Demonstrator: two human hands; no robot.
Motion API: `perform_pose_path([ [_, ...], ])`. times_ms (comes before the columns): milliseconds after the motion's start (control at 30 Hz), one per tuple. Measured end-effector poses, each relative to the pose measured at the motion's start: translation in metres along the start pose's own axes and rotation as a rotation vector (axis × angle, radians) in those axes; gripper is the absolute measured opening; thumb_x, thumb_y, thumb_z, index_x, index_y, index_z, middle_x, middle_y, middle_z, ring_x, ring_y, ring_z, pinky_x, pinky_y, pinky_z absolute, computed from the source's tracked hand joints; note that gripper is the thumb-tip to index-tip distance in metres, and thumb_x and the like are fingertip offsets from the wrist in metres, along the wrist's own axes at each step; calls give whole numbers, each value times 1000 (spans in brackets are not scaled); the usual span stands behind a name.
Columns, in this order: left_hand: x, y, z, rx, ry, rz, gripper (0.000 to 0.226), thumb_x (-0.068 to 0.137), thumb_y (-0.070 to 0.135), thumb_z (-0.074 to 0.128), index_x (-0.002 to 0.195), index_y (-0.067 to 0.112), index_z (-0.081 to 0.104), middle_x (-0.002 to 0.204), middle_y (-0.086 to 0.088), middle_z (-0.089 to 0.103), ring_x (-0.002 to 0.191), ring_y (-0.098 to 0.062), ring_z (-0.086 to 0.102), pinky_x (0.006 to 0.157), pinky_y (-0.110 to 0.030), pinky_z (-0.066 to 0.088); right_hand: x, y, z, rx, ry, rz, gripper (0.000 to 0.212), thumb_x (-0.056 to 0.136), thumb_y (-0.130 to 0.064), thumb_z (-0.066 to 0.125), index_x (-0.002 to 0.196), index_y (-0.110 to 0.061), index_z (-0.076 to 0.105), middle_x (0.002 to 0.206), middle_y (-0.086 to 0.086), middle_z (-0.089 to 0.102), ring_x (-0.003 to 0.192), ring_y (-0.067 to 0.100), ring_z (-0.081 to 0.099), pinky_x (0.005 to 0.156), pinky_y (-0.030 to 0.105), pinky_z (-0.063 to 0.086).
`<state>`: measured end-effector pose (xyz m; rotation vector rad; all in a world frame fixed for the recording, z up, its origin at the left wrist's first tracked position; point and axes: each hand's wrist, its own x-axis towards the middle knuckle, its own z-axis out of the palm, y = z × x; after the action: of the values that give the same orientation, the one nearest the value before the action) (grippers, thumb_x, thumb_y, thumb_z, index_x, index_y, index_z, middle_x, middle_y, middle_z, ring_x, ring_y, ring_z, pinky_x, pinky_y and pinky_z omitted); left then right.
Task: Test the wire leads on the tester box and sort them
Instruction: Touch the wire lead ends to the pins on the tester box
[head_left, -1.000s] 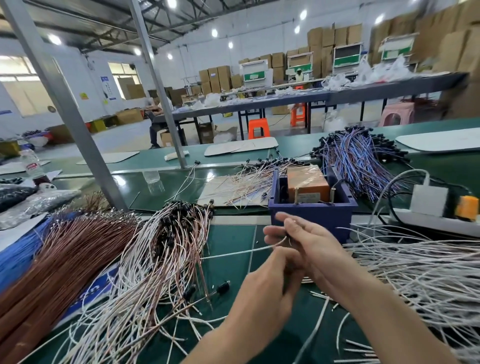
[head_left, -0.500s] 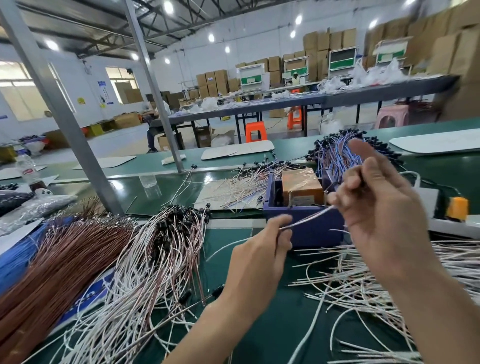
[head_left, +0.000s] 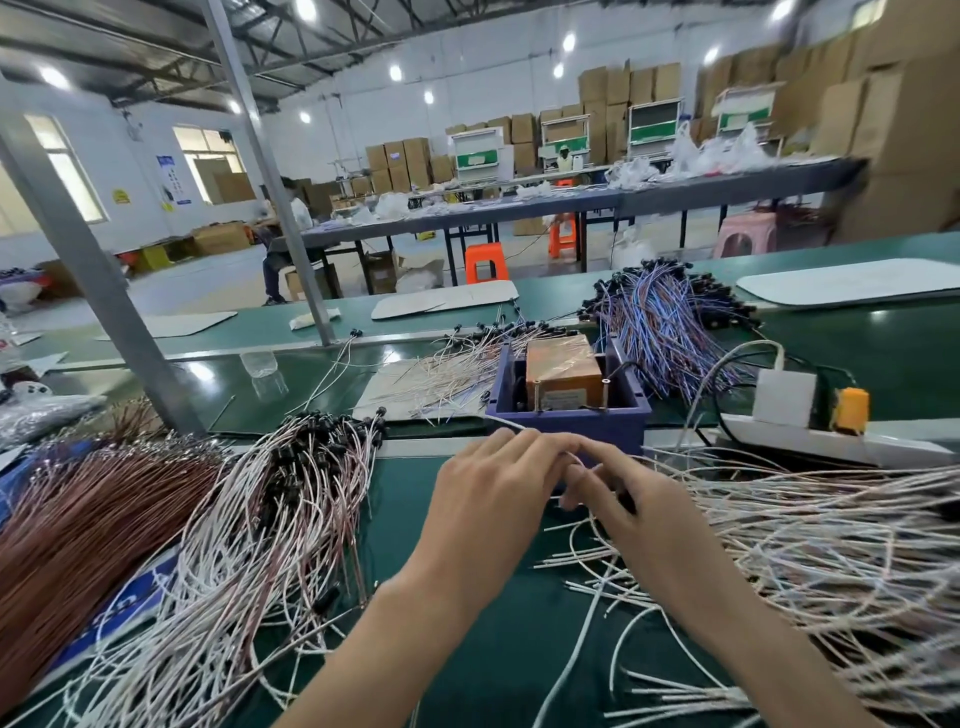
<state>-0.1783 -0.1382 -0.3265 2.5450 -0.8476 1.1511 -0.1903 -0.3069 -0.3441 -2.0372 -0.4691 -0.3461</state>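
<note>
Clock laid flat on the bench, hands at centre, twelve pointing away from us.

Far nine o'clock: brown wire bundle (head_left: 78, 530), fanned out. Nearer nine: heap of pale leads with black end caps (head_left: 280, 519), loose on the green bench (head_left: 467, 675).

Centre: left hand (head_left: 488, 499), fingers curled down, pinching one white lead (head_left: 508, 422). Its tip pokes out toward eleven, just short of the tester box (head_left: 571, 418) at twelve. Right hand (head_left: 641, 519) meets the left fingertip to fingertip, thumb and forefinger closed on what we take to be the same lead. The fingers hide the contact itself.

Inside the box: orange block (head_left: 563, 371) and two upright metal posts (head_left: 536, 397), one on each side.

One to two o'clock: blue-violet bundle (head_left: 660, 322) and power strip (head_left: 831, 444). Three o'clock: large untidy pile of white leads (head_left: 841, 545).

Our reading: a lead is being readied for the posts. To do it well, we would:
- Grip close to each end so the tips don't wander.
- Spread the hands to the post spacing.
- Touch both posts together.
- Keep the slack lifted clear of the three o'clock pile so no stray lead snags or bridges.
- Sort only after a clear result.
</note>
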Motion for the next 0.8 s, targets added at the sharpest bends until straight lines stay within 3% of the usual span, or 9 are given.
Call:
perform_pose_path([
  [100, -6, 1, 2, -128, -15, -127, 17, 100, 27, 59, 113, 25, 68, 99, 15, 70, 92, -8, 62, 80, -26, 51, -3, 10, 8, 43, 91, -22, 25, 92, -62, 44, 109, -59, 61, 73, -24, 65, 53, 1, 56, 51, 11, 36],
  [200, -7, 6, 5, -687, -51, -530, 16, 101, 26, 57, 113, 30, 68, 106, 19, 72, 99, -2, 64, 84, -13, 47, -7, 19, 16, -31, 197, -77, 29, 95, -56, 43, 116, -52, 61, 73, -22, 63, 52, 4, 52, 48, 11, 34],
  [300, 8, -4, 4, -1228, 102, -924, 16, 103, 16, 52, 111, 20, 66, 105, 5, 76, 98, -8, 70, 81, -21, 54, -13, 30, 25, -67, 298, -89, 25, 97, -48, 45, 117, -44, 59, 60, -16, 57, 51, 6, 50, 47, 10, 31],
  [400, 23, -25, 5, -1577, 345, -1181, 11, 105, 11, 46, 102, 15, 56, 86, -5, 75, 81, -19, 72, 70, -29, 58, -17, 37, 30, -96, 345, -73, 19, 102, -43, 46, 116, -42, 60, 53, -18, 49, 50, 4, 50, 47, 7, 30],
  [567, 23, -41, 23, -1598, 478, -1362, 27, 107, 16, 41, 81, 14, 48, 59, 1, 52, 49, -12, 53, 52, -25, 53, -17, 46, 33, -39, 384, -8, 18, 104, -49, 39, 105, -50, 56, 68, -15, 59, 48, 9, 50, 45, 10, 30],
  [733, 14, -39, 39, -1483, 460, -1331, 16, 107, 21, 44, 100, 16, 58, 58, 5, 54, 50, -10, 55, 59, -27, 51, -19, 50, 34, 29, 452, 102, 18, 100, -52, 41, 105, -52, 58, 69, -8, 61, 51, 15, 54, 46, 37, 47],
  [800, 9, -34, 46, -1363, 423, -1249, 16, 106, 21, 45, 99, 15, 58, 57, 6, 51, 49, -11, 53, 57, -26, 50, -17, 50, 33, 92, 491, 141, 21, 98, -54, 42, 107, -51, 60, 70, -11, 63, 53, 12, 55, 49, 37, 50],
])
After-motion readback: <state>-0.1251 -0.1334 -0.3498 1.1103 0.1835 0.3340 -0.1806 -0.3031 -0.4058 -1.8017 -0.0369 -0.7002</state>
